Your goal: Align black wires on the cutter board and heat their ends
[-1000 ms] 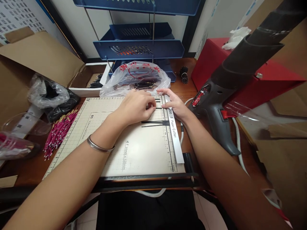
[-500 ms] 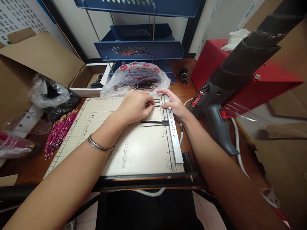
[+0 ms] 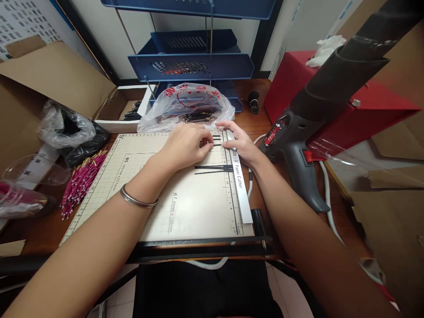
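Note:
A cream paper cutter board [image 3: 198, 203] lies before me, with a white strip marked "Paper Cutter" [image 3: 241, 190] along its right side. Near its far edge, my left hand [image 3: 187, 145] pinches a thin black wire [image 3: 217, 145] lying crosswise. My right hand [image 3: 241, 143] rests over the strip's far end, thumb and forefinger apart, the thumb tip at the wire's right end. Other short black pieces [image 3: 216, 137] lie just beyond the pinched one. Closer to me, several thin black wires [image 3: 212, 168] lie side by side, their right ends at the strip.
A clear plastic bag [image 3: 155, 117] holding black wires sits behind the board. Magenta wires [image 3: 82, 183] are piled left, beside a black bag [image 3: 86, 143]. A heat gun [image 3: 298, 150] and red box [image 3: 374, 106] stand right. A blue rack [image 3: 192, 66] rises at the back.
Both hands stay in nearly the same place, with the left still pinching the wire. The whole view has shifted very slightly.

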`<state>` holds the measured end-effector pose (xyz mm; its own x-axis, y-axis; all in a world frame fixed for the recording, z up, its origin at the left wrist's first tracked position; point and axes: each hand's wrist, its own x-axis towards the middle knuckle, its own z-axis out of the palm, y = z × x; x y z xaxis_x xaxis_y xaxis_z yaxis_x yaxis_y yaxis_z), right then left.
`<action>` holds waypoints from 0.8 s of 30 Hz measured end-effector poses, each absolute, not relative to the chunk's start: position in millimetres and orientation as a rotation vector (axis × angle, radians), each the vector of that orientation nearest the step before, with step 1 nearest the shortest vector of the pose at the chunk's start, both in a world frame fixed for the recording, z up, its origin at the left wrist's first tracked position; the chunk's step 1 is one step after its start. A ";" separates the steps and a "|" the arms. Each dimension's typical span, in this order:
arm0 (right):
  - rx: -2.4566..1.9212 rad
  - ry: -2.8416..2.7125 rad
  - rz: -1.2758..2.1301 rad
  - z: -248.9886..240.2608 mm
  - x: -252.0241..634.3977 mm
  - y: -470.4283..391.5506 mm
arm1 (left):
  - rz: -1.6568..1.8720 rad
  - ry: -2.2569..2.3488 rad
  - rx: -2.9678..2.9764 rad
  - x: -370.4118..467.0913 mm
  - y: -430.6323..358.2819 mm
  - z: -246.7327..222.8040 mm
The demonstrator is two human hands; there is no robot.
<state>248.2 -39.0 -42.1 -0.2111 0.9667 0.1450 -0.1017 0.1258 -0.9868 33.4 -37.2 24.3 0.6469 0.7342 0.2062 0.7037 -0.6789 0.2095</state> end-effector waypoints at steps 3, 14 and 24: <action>-0.933 -1.371 1.307 -43.0 249.5 -39.9 | 0.428 1.184 2.744 32.9 -36.7 23.9; -0.917 -1.385 1.304 -43.3 249.6 -38.0 | 0.456 1.174 2.748 31.6 -35.8 22.1; -0.976 -1.350 1.265 -40.3 245.7 -37.5 | 0.462 1.213 2.746 34.1 -38.7 22.6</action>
<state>245.7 -37.5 -40.3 -0.1713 0.9756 0.1375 -0.0738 0.1265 -0.9892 34.1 -38.7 22.6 0.6359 0.7358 0.2328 0.7042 -0.6767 0.2151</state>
